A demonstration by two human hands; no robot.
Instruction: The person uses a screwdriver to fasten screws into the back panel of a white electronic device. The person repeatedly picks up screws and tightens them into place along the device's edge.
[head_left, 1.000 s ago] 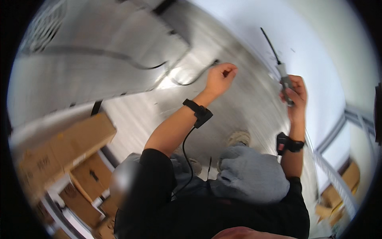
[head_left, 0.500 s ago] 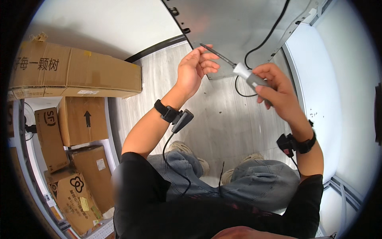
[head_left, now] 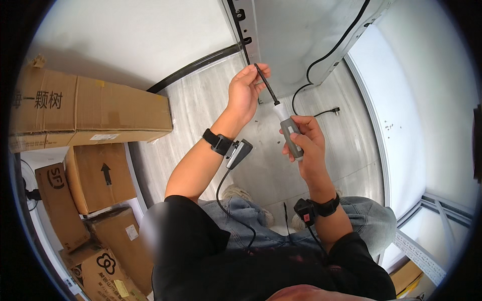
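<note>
My right hand (head_left: 309,148) is wrapped round the grey handle of a screwdriver (head_left: 290,130) with a white collar and a dark shaft. The shaft slants up and left to my left hand (head_left: 243,95). There, thumb and fingers pinch at the screwdriver's tip; whether a small part sits between them is too small to tell. Just beyond my left fingertips stands a large metal panel (head_left: 286,50), its left edge lined with dark fittings and holes. Both hands are apart from the panel's broad face, as far as I can see.
A black cable (head_left: 329,54) runs down the panel to a plug (head_left: 335,110) on the wood-look floor (head_left: 341,165). Cardboard boxes (head_left: 103,175) fill a shelf at left, with a long carton (head_left: 100,108) above. A white wall is at right. Wired wrist straps (head_left: 221,144) circle both forearms.
My right hand has swung left and nearer my body, so the screwdriver stands steeper. Its tip stays at my left fingers. The view has shifted, and the cable's plug now shows.
</note>
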